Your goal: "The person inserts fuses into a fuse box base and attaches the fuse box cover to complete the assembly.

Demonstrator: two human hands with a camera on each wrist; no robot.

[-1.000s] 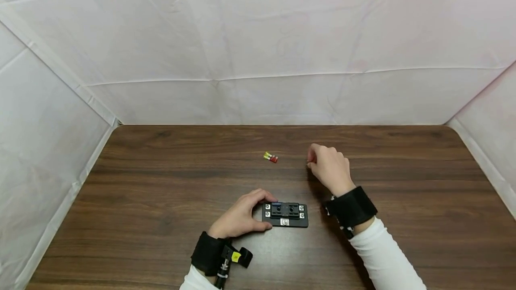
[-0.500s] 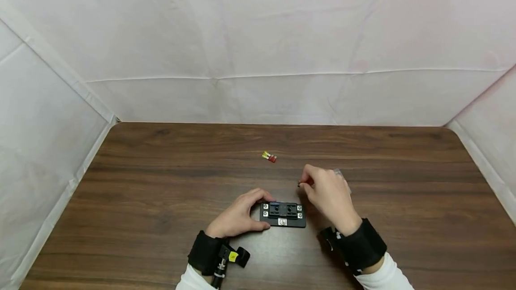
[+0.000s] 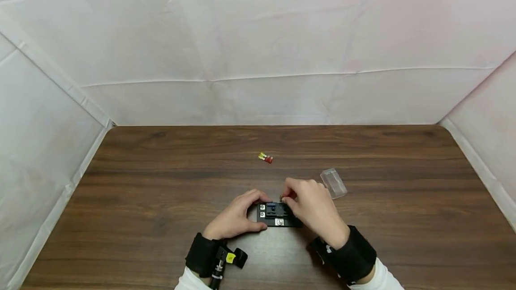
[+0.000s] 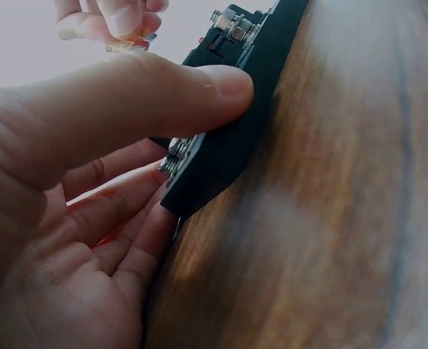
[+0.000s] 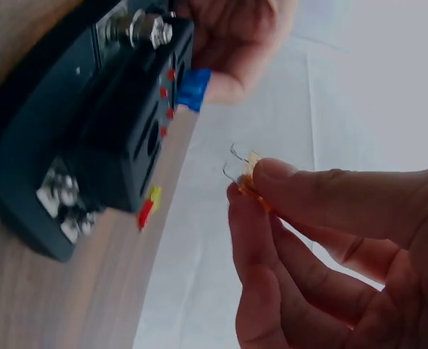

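A black fuse block [image 3: 277, 214] lies on the wooden table [image 3: 161, 200] near the front edge. My left hand [image 3: 255, 211] grips its left end; in the left wrist view the thumb [image 4: 199, 83] presses one long edge and the fingers [image 4: 137, 193] the other. My right hand [image 3: 289, 198] hovers over the block's far edge and pinches a small orange blade fuse [image 5: 247, 170], prongs out and clear of the block [image 5: 90, 131]. A blue fuse [image 5: 193, 89] sits in a slot at the block's left end.
A yellow and a red fuse [image 3: 265, 158] lie together on the table beyond the block. A clear plastic cover [image 3: 333, 182] lies to the right of my right hand. White fabric walls [image 3: 258, 57] close in the back and both sides.
My right hand has come back from the far right of the table to the block with a fuse pinched in it, uncovering the clear cover. My left hand has stayed on the block.
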